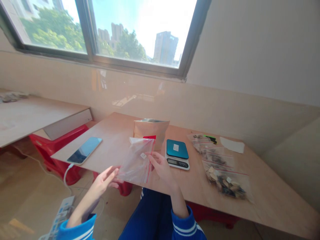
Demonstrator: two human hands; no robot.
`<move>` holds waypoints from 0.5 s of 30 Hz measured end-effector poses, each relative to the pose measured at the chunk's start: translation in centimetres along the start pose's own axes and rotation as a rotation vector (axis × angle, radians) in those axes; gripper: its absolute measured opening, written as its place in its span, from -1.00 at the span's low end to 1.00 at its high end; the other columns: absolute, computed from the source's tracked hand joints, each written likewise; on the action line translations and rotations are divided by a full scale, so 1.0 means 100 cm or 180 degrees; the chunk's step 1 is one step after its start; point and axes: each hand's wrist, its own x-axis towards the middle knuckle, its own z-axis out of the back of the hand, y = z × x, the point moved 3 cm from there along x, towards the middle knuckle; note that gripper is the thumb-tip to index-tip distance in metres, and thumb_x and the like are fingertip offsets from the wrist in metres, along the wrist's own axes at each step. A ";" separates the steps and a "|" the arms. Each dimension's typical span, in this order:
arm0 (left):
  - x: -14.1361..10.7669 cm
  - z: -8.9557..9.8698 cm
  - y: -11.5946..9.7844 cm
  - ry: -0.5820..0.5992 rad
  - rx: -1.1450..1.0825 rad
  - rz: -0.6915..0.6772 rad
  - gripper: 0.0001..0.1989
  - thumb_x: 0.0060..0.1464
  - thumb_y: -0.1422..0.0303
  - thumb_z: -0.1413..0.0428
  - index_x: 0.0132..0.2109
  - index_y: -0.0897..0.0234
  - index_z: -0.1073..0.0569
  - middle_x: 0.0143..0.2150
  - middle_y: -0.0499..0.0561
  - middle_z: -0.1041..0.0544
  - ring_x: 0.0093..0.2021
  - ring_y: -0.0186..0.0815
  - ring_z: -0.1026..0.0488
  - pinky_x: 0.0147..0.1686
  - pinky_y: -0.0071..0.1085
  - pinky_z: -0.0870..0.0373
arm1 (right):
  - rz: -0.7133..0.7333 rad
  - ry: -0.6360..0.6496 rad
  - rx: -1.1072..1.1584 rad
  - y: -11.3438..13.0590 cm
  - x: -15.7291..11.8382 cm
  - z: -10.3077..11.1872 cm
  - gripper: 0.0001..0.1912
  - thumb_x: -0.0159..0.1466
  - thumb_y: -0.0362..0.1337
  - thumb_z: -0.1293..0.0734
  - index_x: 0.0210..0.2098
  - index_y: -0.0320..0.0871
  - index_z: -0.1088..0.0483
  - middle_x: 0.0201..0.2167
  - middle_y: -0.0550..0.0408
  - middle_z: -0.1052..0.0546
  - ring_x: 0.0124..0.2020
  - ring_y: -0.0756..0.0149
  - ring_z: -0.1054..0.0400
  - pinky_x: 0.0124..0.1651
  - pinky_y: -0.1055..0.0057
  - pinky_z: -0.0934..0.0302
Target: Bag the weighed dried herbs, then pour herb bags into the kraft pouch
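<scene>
A clear zip bag point(135, 160) with a red seal line and a small white label hangs between my hands at the table's front edge; it looks flat. My left hand point(106, 180) has its fingers closed on the bag's lower left end. My right hand point(160, 166) pinches the sealed side near the label. Behind the bag stands an open brown paper pouch point(160, 130) with a red patch. To the right of my right hand lies a digital scale point(177, 153) with a teal plate and a small label on it.
Several zip bags of dried slices point(225, 183) lie on the table's right side, near a white paper point(232, 145) and a green-black item point(211, 138). A plugged-in phone point(85, 150) lies at left. Red stools point(60, 150) and a power strip point(60, 215) are below.
</scene>
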 end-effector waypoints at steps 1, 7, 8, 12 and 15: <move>0.000 -0.001 0.001 0.0120 -0.0035 0.0024 -0.50 -0.14 0.01 -0.22 -0.13 0.28 -0.53 -0.37 0.10 -0.60 -0.43 -0.18 -0.54 -0.47 -0.34 -0.47 | 0.0030 0.0064 -0.0010 0.001 -0.002 0.001 -0.59 0.26 0.00 -0.28 -0.07 -0.16 -0.46 -0.41 0.09 -0.52 -0.46 0.37 -0.36 -0.40 0.45 -0.23; 0.002 0.031 0.007 -0.0248 0.0179 -0.0011 -0.43 -0.22 0.01 -0.27 -0.10 0.28 -0.53 -0.41 0.01 -0.59 -0.49 -0.31 -0.46 -0.47 -0.43 -0.43 | 0.0393 -0.0809 -0.0390 0.007 -0.028 0.090 -0.50 0.29 0.03 -0.22 0.10 -0.12 -0.32 -0.20 -0.05 -0.57 -0.40 0.32 -0.39 -0.34 0.38 -0.28; 0.004 0.040 0.009 -0.0406 0.0224 -0.0031 -0.43 -0.21 0.01 -0.26 -0.09 0.27 -0.53 -0.38 0.03 -0.60 -0.47 -0.30 -0.47 -0.48 -0.44 -0.43 | 0.0456 -0.1275 -0.0655 0.008 -0.037 0.118 -0.52 0.27 0.02 -0.23 0.06 -0.14 -0.35 -0.19 -0.07 -0.56 -0.36 0.29 -0.40 -0.33 0.37 -0.28; 0.026 0.069 0.023 -0.0654 0.0492 0.0003 -0.47 -0.19 0.02 -0.23 -0.09 0.25 -0.53 -0.28 0.08 -0.63 -0.37 -0.22 -0.53 -0.42 -0.41 -0.47 | 0.0668 -0.2388 -0.2184 0.005 -0.076 0.225 -0.61 0.22 -0.04 -0.20 -0.15 -0.17 -0.45 -0.12 -0.14 -0.55 -0.08 0.09 -0.40 -0.04 0.16 -0.26; 0.052 0.073 0.029 -0.0725 0.1343 -0.0070 -0.60 -0.03 0.11 -0.08 -0.12 0.28 -0.50 -0.33 0.08 -0.61 -0.31 -0.09 -0.56 -0.36 -0.27 -0.49 | 0.0614 -0.2505 -0.3056 -0.005 -0.098 0.280 -0.61 0.22 -0.12 -0.13 -0.17 -0.17 -0.47 -0.12 -0.16 -0.57 -0.07 0.05 -0.41 -0.01 0.09 -0.26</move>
